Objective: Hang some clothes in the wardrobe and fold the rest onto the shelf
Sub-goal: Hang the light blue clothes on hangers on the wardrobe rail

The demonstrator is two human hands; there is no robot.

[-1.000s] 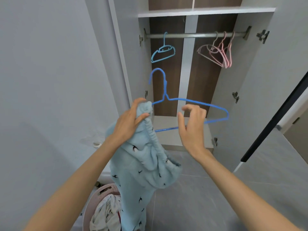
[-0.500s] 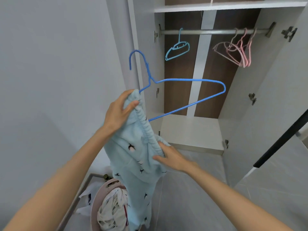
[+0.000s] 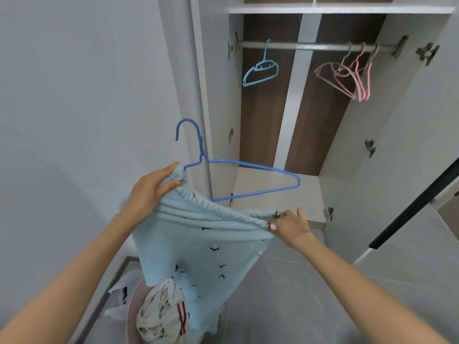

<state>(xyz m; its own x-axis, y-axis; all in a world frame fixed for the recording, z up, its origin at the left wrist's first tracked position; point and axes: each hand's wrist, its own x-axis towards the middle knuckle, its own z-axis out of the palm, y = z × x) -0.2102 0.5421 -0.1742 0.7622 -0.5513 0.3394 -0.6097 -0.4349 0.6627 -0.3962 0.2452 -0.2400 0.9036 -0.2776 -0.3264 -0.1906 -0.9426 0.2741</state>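
Observation:
A light blue garment [image 3: 198, 247] with small dark bird prints and an elastic waistband hangs stretched between my hands in front of the open wardrobe. My left hand [image 3: 149, 192] grips one end of the waistband together with a blue wire hanger [image 3: 248, 165], whose hook points up and whose triangle sticks out to the right. My right hand [image 3: 289, 224] pinches the other end of the waistband, lower and to the right. The hanging rod [image 3: 310, 47] runs across the wardrobe above.
A light blue plastic hanger [image 3: 260, 73] and several pink hangers [image 3: 352, 78] hang on the rod. A white shelf [image 3: 335, 8] sits above it. The wardrobe floor [image 3: 268, 194] is white. A pink laundry basket [image 3: 134, 306] with crumpled clothes [image 3: 161, 316] stands below. Open door [image 3: 409, 145] at right.
My right hand has slid along the waistband to its far end and pulled it out to the right, spreading the garment. The hanger has dropped lower and leveled out.

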